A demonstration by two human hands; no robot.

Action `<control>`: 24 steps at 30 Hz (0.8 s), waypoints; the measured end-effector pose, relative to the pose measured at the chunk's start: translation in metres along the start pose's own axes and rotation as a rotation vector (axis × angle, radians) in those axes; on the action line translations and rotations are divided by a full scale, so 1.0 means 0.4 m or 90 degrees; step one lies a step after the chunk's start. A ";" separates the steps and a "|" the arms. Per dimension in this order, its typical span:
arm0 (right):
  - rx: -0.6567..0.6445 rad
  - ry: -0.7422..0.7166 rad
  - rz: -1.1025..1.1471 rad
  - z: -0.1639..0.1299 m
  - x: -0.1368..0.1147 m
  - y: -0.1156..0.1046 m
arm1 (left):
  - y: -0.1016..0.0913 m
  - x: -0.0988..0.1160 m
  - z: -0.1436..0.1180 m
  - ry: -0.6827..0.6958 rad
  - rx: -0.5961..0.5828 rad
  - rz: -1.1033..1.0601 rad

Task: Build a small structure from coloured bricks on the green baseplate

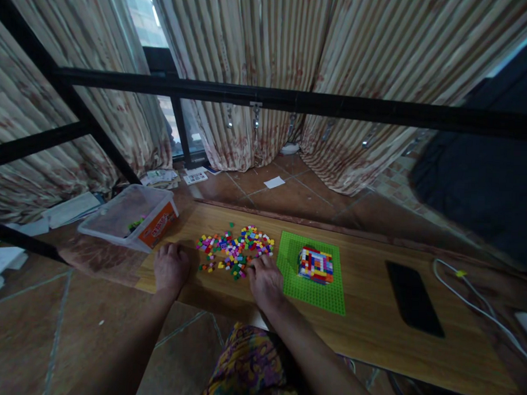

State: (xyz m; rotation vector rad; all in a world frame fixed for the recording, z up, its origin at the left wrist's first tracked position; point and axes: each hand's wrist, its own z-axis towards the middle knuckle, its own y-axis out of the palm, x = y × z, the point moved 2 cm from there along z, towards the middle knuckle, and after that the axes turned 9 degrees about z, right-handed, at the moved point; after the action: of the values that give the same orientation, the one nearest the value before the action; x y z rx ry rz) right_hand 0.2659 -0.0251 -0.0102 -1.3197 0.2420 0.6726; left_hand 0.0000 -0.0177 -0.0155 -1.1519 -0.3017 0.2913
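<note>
My left hand (pixel 171 268) rests on the wooden table at the left, between a plastic box and a pile of small toy bricks (pixel 233 248). Its fingers are curled in, and no object shows in it. At the right edge of the pile is my right hand (pixel 267 283), its fingers bent together at the bricks; whatever sits between the fingertips is hidden. The pile is loose and many-coloured. Just right of that hand lies a green baseplate (pixel 320 300), bearing a stepped, rectangular build of multicoloured bricks (pixel 315 264).
A clear plastic box (pixel 115 221) with an orange label stands beyond my left hand. A black phone-like slab (pixel 414 298) lies on the table (pixel 362 328) at the right, near a white cable (pixel 471 297). A black metal rail (pixel 293 99) crosses in front of striped curtains.
</note>
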 end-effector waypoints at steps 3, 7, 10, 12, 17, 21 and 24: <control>-0.008 0.006 0.006 0.003 -0.001 0.003 | -0.001 0.002 -0.001 -0.002 -0.002 0.024; -0.019 -0.007 0.021 0.009 0.000 0.008 | -0.001 0.003 -0.002 -0.007 -0.011 0.032; -0.015 -0.050 0.017 0.009 0.004 0.019 | -0.001 0.002 -0.002 -0.009 -0.015 0.036; -0.011 -0.078 0.014 0.008 0.006 0.028 | -0.002 0.003 -0.002 -0.004 -0.014 0.035; -0.020 -0.145 -0.001 0.006 0.006 0.041 | -0.002 0.003 -0.001 -0.001 -0.004 0.035; -0.032 -0.188 -0.011 0.011 -0.002 0.032 | 0.002 0.001 0.000 -0.002 -0.006 0.047; -0.011 -0.178 0.017 0.011 -0.015 0.012 | 0.004 -0.001 0.000 -0.006 -0.011 0.047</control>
State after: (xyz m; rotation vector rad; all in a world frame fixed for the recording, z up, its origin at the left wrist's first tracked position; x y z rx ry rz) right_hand 0.2574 -0.0225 -0.0100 -1.2247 0.0280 0.8739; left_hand -0.0006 -0.0174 -0.0170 -1.1800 -0.2713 0.3592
